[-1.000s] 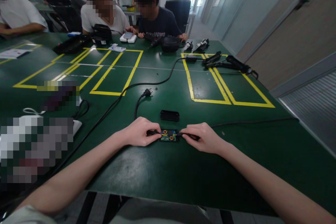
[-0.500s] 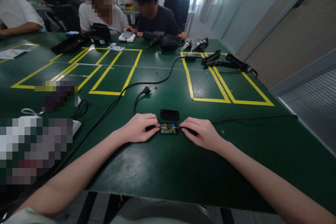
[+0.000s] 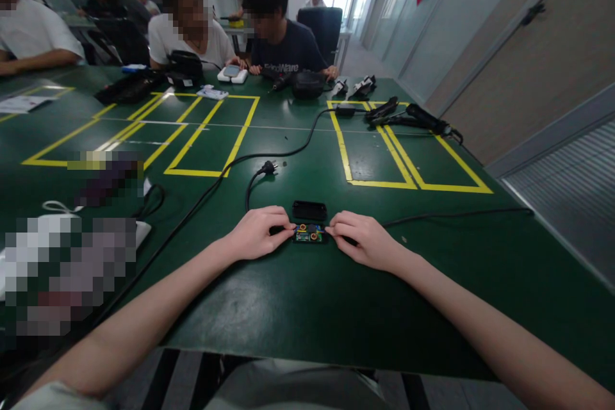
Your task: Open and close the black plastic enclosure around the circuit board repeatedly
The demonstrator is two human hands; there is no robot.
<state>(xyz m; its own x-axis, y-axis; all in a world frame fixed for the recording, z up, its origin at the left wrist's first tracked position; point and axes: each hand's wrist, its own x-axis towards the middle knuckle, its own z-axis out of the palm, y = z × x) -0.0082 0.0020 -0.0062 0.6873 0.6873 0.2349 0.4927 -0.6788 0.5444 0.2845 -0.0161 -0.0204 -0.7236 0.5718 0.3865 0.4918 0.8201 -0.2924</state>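
A small black case with a green circuit board (image 3: 310,233) in it lies on the green table, its coils and coloured parts facing up. Just behind it is a black cover (image 3: 309,210), hollow side up. My left hand (image 3: 262,232) pinches the black cable end at the left side of the case. At the right side, my right hand (image 3: 362,238) pinches the other cable end. From behind my left hand a short cable runs to a black plug (image 3: 269,168). Another cable (image 3: 456,214) stretches right from my right hand.
A long black cable (image 3: 269,152) crosses the table (image 3: 269,320) to a small box (image 3: 344,113). Black tools (image 3: 427,120) lie at the back right. Two people sit across, near a black case (image 3: 307,84). Blurred items lie at the left.
The view has shifted slightly, so the far side of the table sits a little lower in the picture. Both hands keep their pinch at the case's ends.
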